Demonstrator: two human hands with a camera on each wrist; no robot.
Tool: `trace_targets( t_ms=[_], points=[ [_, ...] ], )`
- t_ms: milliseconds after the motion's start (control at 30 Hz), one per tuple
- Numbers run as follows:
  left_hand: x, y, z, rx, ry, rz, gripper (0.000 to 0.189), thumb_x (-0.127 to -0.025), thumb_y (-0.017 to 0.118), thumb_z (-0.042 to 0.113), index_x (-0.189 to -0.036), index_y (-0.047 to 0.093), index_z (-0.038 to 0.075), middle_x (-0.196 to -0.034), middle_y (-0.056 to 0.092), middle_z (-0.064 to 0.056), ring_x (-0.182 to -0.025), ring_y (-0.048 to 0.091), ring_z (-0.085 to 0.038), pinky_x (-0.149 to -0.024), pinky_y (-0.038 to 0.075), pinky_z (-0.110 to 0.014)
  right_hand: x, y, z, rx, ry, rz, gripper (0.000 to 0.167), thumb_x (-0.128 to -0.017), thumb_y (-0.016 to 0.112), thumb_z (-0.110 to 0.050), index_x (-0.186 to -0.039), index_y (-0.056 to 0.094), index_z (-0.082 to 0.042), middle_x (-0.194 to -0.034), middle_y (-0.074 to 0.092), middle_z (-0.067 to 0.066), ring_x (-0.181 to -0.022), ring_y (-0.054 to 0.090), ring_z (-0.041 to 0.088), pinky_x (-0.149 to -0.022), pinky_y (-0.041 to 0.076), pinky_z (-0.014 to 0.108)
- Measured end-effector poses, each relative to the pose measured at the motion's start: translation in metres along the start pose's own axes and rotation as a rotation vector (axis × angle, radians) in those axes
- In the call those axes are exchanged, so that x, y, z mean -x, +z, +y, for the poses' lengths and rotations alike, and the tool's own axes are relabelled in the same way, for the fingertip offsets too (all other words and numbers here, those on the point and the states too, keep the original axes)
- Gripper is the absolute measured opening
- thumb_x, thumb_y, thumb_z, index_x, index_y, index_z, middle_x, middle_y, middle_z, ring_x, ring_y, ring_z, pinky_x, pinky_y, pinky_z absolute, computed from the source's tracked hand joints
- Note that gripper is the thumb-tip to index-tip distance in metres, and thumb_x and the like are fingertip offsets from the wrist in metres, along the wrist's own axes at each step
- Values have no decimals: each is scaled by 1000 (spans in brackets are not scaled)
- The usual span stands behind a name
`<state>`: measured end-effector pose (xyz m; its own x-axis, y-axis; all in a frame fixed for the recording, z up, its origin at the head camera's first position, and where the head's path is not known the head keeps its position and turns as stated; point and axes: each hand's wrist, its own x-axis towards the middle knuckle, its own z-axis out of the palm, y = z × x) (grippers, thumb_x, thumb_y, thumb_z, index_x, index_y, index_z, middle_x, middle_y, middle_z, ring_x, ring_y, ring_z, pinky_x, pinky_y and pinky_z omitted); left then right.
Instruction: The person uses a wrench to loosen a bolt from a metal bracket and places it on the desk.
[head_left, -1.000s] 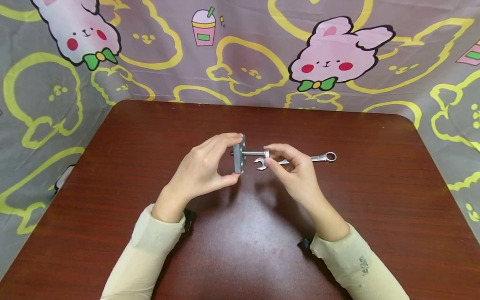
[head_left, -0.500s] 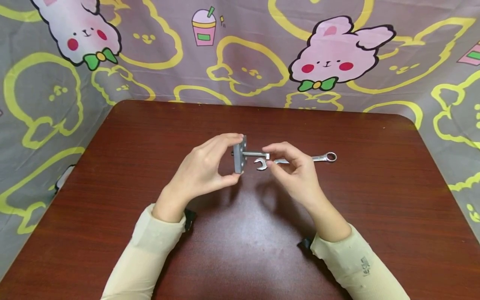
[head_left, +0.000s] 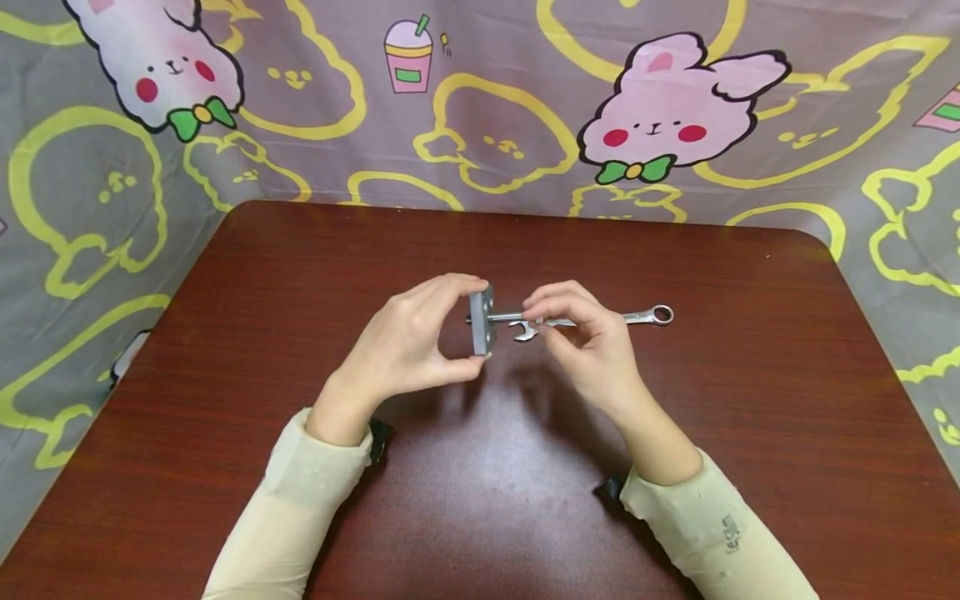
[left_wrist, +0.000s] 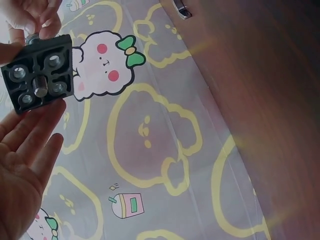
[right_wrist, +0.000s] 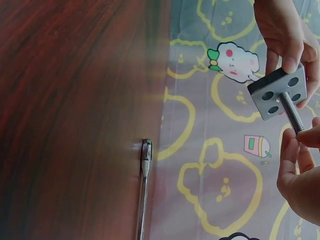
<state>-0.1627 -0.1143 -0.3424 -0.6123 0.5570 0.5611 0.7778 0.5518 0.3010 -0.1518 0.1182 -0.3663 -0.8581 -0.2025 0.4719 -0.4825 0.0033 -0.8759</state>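
Observation:
My left hand (head_left: pixel 401 337) grips a square grey metal plate (head_left: pixel 478 323) by its opposite edges, thumb on one side and fingers on the other. Holes sit near the plate's corners. Through its middle runs a threaded bolt (right_wrist: pixel 291 112), whose tip (left_wrist: pixel 40 86) pokes out of the back in the left wrist view. At the bolt's other end, the fingertips of my right hand (head_left: pixel 588 342) pinch it and mostly hide its head. Behind that hand a combination wrench (head_left: pixel 648 316) lies on the table, its middle partly covered.
The brown wooden table (head_left: pixel 480 517) holds the wrench, with the plate and bolt held above it. A patterned cloth (head_left: pixel 495 125) hangs behind and along both sides of the table.
The plate and bolt have moved slightly down in the head view. My right fingers, which stood apart around the bolt head half a second ago, have closed over it.

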Motion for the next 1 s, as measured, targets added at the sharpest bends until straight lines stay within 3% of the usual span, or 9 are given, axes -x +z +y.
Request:
trace_targets(
  t_ms=[267,400,533,633,700,867,1000],
  points=[
    [1,-1,-2,53,-9,3,68,-64,84,28,-121,60,1,-112,68,-7,-105,66,-19,-94,56,-34,0,0,2,-41,11,-4,22,-80,59,22,-96,69,9,-104,67,-3,-100,64,12,-75,59,20],
    [1,0,-3,27,2,9,69,-64,85,26,-122,60,0,-116,67,-10,-110,65,-22,-98,54,-36,0,-2,4,-85,65,-5,28,-81,59,19,-106,68,8,-105,69,0,-95,68,11,-76,60,22],
    [1,0,-4,19,9,7,69,-65,85,23,-125,59,0,-121,66,-10,-114,63,-23,-100,53,-37,2,-6,8,-56,141,-20,34,-81,62,18,-114,61,12,-99,69,-6,-87,68,7,-75,59,19],
    [2,0,-5,11,23,15,68,-66,85,20,-126,58,0,-126,65,-11,-118,62,-23,-102,52,-36,4,-10,11,13,209,-19,27,-84,66,12,-111,62,12,-93,69,-12,-83,67,4,-75,57,17],
    [2,0,-5,4,37,23,67,-67,84,17,-126,58,0,-128,65,-12,-120,62,-23,-103,52,-36,4,-10,12,42,254,-17,21,-86,68,5,-106,65,11,-89,70,-8,-80,68,3,-74,58,18],
    [2,1,-5,-7,69,31,63,-68,82,10,-125,57,-1,-132,63,-12,-123,60,-23,-103,51,-35,3,-7,11,-3,324,-4,17,-91,66,-2,-100,65,13,-82,72,0,-75,69,5,-73,60,23],
    [2,2,-5,-13,83,30,59,-70,81,6,-124,57,-1,-133,62,-12,-125,59,-23,-103,51,-33,2,-5,10,-29,322,16,13,-92,62,2,-98,63,14,-76,70,-6,-72,68,6,-73,60,24]
  ],
)
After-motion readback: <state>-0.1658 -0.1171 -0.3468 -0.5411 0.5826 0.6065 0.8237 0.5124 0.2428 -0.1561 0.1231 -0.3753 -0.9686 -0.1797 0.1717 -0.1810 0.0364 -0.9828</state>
